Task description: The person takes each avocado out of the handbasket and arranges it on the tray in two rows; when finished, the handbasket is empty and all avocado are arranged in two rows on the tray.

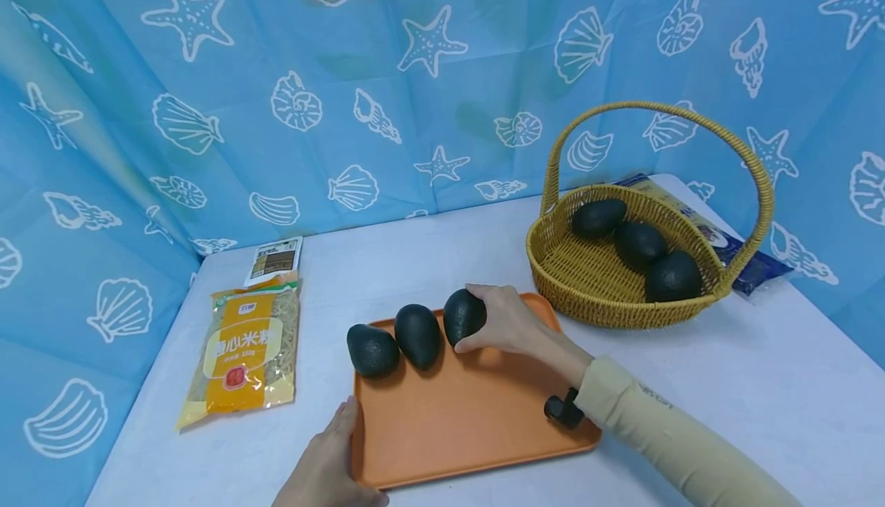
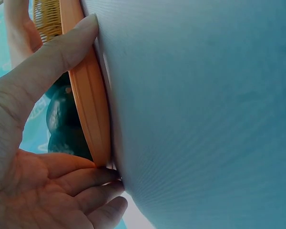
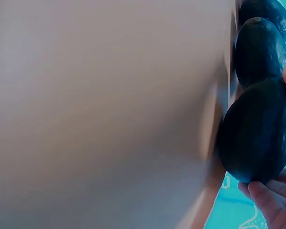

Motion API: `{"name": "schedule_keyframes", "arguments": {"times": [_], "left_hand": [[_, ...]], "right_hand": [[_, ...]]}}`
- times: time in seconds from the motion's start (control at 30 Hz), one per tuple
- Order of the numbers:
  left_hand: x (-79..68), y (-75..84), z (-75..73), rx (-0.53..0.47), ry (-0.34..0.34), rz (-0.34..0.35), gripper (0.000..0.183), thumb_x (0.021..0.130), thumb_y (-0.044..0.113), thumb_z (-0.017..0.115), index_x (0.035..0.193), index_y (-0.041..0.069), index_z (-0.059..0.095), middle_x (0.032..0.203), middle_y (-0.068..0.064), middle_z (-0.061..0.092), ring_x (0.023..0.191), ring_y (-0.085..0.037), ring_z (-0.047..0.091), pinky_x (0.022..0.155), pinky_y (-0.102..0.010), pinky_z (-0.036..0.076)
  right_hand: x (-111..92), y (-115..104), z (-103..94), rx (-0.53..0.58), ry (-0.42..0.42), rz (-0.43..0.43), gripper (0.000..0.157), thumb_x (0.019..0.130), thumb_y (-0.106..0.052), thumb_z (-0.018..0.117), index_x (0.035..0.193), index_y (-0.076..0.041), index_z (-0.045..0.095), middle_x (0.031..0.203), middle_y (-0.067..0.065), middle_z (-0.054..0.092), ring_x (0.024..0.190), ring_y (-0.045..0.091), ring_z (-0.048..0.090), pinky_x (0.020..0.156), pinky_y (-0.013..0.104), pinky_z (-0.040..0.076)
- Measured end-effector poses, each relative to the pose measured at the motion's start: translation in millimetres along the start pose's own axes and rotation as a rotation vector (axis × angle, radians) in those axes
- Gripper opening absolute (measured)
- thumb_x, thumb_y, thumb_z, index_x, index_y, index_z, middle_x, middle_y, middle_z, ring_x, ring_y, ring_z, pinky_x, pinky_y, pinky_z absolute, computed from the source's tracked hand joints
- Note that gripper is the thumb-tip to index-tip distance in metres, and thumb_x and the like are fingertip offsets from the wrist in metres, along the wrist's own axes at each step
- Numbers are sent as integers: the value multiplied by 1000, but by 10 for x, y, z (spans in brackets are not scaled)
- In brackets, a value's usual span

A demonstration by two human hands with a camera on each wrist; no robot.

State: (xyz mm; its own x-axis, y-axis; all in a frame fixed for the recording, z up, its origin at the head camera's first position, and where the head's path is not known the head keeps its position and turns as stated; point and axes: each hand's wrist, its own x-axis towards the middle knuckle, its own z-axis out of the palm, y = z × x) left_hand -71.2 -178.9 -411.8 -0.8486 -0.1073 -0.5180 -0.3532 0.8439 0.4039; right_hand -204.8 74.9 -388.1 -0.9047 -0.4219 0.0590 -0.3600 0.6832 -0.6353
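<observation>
My right hand (image 1: 501,319) grips a dark avocado (image 1: 463,316) at the back edge of an orange tray (image 1: 470,422). In the right wrist view, the thumb and fingertips hold this avocado (image 3: 260,131) from opposite sides. Left of it, two more avocados lie in a row along the tray's back rim, a middle one (image 1: 418,336) and one at the corner (image 1: 372,350). My left hand (image 1: 328,457) holds the tray's near left corner. Seen from the left wrist, its thumb and fingers span the tray's outer wall (image 2: 91,105).
A handled wicker basket (image 1: 622,311) with three avocados (image 1: 639,244) stands behind the tray to the right. A blue packet (image 1: 750,261) lies behind it. On the left are a bag of noodles (image 1: 242,349) and a small packet (image 1: 275,260). A shell-patterned curtain (image 1: 415,107) encloses the white table.
</observation>
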Motion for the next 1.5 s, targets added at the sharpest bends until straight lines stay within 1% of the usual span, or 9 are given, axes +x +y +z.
{"name": "schedule_keyframes", "arguments": {"times": [0.13,0.37,0.5,0.57,0.8,1.07,1.2,1.5], "left_hand": [[11,1,-3,-5,-4,-3,132,43,29,96,150,-2,25,152,-28,30,135,-45,37,110,-60,36],[30,10,-19,-3,-3,0,131,44,29,96,150,-1,25,153,-27,29,134,-45,38,110,-62,35],[30,18,-19,-3,-1,6,131,44,29,96,150,-1,25,153,-27,30,133,-45,38,110,-62,35],[31,20,-13,-7,0,8,131,44,29,96,150,-1,25,152,-27,30,133,-45,38,110,-62,35],[25,23,-10,1,4,2,131,44,29,96,150,-1,25,152,-27,30,133,-45,38,110,-62,35],[23,18,7,-6,7,-24,132,43,28,97,150,0,25,152,-27,31,133,-45,39,109,-62,36],[19,12,16,-10,10,-20,132,43,28,97,150,-1,25,151,-27,32,133,-44,39,109,-61,36],[12,3,15,-4,6,-8,131,44,28,96,149,-2,25,152,-28,30,135,-45,37,111,-60,35]], "right_hand": [[1,1,-1,2,-10,-6,92,66,-36,86,139,4,46,134,19,58,119,32,58,96,45,54],[-11,19,-2,-12,22,-56,93,67,-39,86,138,7,46,137,22,54,126,35,53,104,48,48],[-27,22,-14,-6,32,-58,94,68,-38,86,139,7,45,141,23,50,131,35,49,109,48,44],[-35,20,-28,10,36,-43,94,68,-38,86,140,6,44,143,22,48,133,35,46,111,48,42],[-48,24,-117,9,46,-21,92,71,-39,83,141,4,43,145,21,46,136,38,41,112,52,39],[-69,41,-243,27,31,26,95,71,-40,83,145,0,39,150,17,41,140,35,37,115,50,37],[-76,55,-289,17,43,24,96,70,-41,83,144,1,39,149,18,42,138,35,40,114,50,39],[-116,101,-399,24,77,25,94,71,-37,84,144,3,39,149,20,42,133,38,45,109,52,43]]}}
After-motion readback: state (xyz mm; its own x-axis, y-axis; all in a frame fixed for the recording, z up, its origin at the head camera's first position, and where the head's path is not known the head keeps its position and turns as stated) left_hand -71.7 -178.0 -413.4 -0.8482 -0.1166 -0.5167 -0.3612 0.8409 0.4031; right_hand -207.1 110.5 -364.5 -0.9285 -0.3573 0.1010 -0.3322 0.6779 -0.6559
